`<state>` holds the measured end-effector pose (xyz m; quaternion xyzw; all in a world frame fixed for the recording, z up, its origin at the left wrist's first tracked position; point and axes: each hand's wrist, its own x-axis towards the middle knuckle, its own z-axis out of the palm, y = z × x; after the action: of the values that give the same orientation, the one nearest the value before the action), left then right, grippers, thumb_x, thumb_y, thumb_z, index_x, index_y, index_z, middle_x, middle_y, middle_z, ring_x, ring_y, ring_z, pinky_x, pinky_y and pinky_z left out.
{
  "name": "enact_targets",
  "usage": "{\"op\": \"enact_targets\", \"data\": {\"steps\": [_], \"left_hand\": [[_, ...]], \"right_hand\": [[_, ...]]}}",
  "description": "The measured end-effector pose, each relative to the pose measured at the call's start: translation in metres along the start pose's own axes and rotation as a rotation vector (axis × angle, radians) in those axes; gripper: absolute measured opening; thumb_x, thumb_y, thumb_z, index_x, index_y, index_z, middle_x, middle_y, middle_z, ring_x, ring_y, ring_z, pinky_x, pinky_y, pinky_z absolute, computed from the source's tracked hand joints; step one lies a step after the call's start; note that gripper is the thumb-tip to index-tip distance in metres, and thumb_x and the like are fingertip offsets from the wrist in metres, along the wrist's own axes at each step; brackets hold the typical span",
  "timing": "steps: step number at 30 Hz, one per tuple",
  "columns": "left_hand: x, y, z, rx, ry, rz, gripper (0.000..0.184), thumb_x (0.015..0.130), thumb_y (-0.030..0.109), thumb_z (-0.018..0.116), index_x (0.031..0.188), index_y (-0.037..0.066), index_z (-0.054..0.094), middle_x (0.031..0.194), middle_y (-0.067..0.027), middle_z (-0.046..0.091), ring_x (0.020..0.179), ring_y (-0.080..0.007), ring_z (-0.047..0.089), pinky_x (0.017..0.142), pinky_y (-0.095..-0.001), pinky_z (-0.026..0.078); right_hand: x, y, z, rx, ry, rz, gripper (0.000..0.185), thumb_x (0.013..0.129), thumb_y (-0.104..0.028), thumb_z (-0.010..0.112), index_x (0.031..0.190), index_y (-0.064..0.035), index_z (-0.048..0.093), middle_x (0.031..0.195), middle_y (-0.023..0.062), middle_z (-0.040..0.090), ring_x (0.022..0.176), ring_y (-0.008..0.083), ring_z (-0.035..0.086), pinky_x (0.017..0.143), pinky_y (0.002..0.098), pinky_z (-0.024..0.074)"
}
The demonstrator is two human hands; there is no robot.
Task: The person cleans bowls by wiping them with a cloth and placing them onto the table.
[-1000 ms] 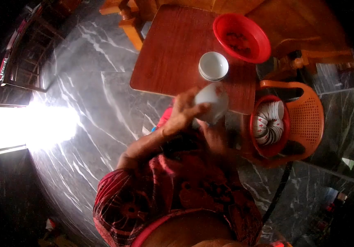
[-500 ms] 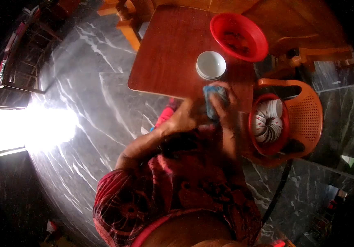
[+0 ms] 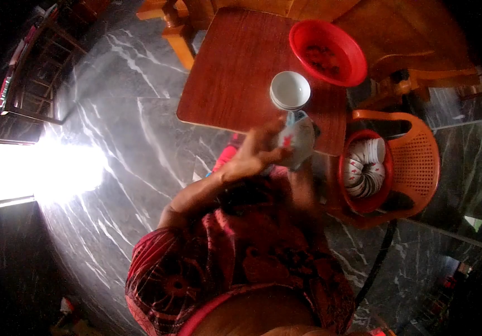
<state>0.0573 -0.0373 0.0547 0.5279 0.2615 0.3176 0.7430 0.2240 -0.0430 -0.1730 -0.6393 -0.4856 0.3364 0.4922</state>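
A white bowl [image 3: 304, 134] with a red flower on its side is tilted in front of me, just off the table's near edge. My left hand [image 3: 256, 150] grips it from the left, thumb across the outside. My right hand [image 3: 302, 182] is blurred and mostly behind the bowl, its fingers hidden. A bit of blue cloth [image 3: 292, 118] shows at the bowl's far rim, apparently pressed there by the right hand. Just beyond, a small stack of white bowls [image 3: 290, 91] stands upright on the brown table [image 3: 224, 73].
A red basin [image 3: 358, 59] with dark reddish contents stands at the table's far right corner. On an orange plastic chair [image 3: 420, 159] to my right sits a red tub [image 3: 390, 187] with many flowered bowls in a ring. Wooden furniture [image 3: 420, 39] lies behind the table.
The bowl has turned so its flowered outside faces up. My right hand and the cloth, earlier on top, have gone behind it; my left hand has shifted right and up.
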Motion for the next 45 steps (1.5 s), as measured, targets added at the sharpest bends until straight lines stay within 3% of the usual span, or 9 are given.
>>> {"op": "enact_targets", "data": {"steps": [2,5,15,22,25,32,39,42,45], "left_hand": [[0.002,-0.010,0.000,-0.032,-0.009,0.070,0.038,0.077,0.026,0.068,0.099,-0.002,0.055,0.085,-0.0044,0.056,0.080,-0.0105,0.051,0.068,-0.0259,0.044],[0.006,-0.028,-0.005,0.158,-0.054,0.132,0.039,0.078,0.023,0.066,0.102,-0.004,0.053,0.088,-0.0066,0.057,0.082,-0.0116,0.050,0.070,-0.0261,0.043],[0.012,-0.029,-0.005,0.661,-0.025,0.381,0.015,0.073,0.005,0.061,0.082,-0.001,0.049,0.072,-0.0178,0.054,0.065,-0.0284,0.054,0.057,-0.0376,0.041],[0.002,-0.001,0.000,0.650,-0.047,0.234,0.017,0.073,0.009,0.061,0.081,-0.001,0.050,0.073,-0.0207,0.054,0.067,-0.0357,0.055,0.055,-0.0404,0.041],[-0.001,0.005,-0.007,0.592,-0.120,0.159,0.020,0.075,0.011,0.061,0.085,-0.003,0.052,0.073,-0.0191,0.054,0.066,-0.0302,0.057,0.055,-0.0387,0.042],[-0.009,0.004,0.004,0.052,-0.047,0.105,0.028,0.078,0.021,0.061,0.094,0.000,0.053,0.076,-0.0039,0.055,0.064,-0.0116,0.050,0.054,-0.0265,0.040],[0.003,-0.017,0.004,-0.042,0.072,0.202,0.037,0.080,0.026,0.062,0.102,-0.001,0.054,0.075,-0.0023,0.056,0.063,-0.0073,0.049,0.053,-0.0222,0.040],[0.006,-0.008,0.001,-0.025,0.172,-0.169,0.045,0.083,0.030,0.058,0.111,-0.005,0.051,0.082,-0.0081,0.060,0.073,-0.0126,0.055,0.062,-0.0270,0.044],[0.011,0.001,-0.007,0.054,0.109,-0.169,0.042,0.085,0.028,0.057,0.111,-0.004,0.054,0.084,-0.0085,0.060,0.072,-0.0134,0.055,0.062,-0.0278,0.044]], "right_hand": [[-0.001,-0.004,-0.006,-0.272,0.060,-0.033,0.031,0.093,-0.025,0.045,0.119,-0.0068,0.048,0.105,0.0064,0.054,0.095,0.0159,0.053,0.080,0.0304,0.0478],[-0.013,-0.100,-0.040,1.182,-0.007,0.219,0.036,0.092,-0.029,0.046,0.117,-0.0044,0.050,0.102,0.0071,0.056,0.094,0.0181,0.054,0.084,0.0304,0.0458],[-0.032,-0.175,-0.042,0.007,0.099,-0.205,0.040,0.090,-0.022,0.041,0.123,-0.0002,0.041,0.119,0.0149,0.046,0.109,0.0261,0.045,0.094,0.0372,0.0356],[-0.020,-0.168,-0.041,0.259,0.058,-0.099,0.046,0.089,-0.025,0.045,0.129,-0.0016,0.037,0.127,0.0166,0.041,0.115,0.0285,0.043,0.099,0.0384,0.0323],[-0.007,-0.119,-0.036,0.054,0.186,-0.739,0.049,0.090,-0.030,0.048,0.129,-0.0029,0.039,0.125,0.0146,0.046,0.109,0.0259,0.049,0.092,0.0371,0.0412],[-0.016,-0.075,-0.024,1.557,-0.190,0.342,0.031,0.089,-0.022,0.053,0.115,-0.0046,0.050,0.102,0.0081,0.057,0.086,0.0181,0.058,0.068,0.0304,0.0524],[-0.034,-0.134,-0.027,-0.317,-0.256,0.000,0.026,0.088,-0.018,0.053,0.109,-0.0035,0.051,0.099,0.0070,0.057,0.085,0.0173,0.056,0.066,0.0304,0.0518],[-0.029,-0.108,-0.026,1.115,-0.155,0.065,0.028,0.088,-0.018,0.052,0.111,-0.0027,0.050,0.103,0.0088,0.056,0.089,0.0181,0.055,0.069,0.0312,0.0501],[-0.023,-0.120,-0.032,0.618,0.223,0.539,0.033,0.089,-0.021,0.048,0.115,-0.0014,0.048,0.107,0.0102,0.055,0.091,0.0192,0.053,0.074,0.0310,0.0478]]}}
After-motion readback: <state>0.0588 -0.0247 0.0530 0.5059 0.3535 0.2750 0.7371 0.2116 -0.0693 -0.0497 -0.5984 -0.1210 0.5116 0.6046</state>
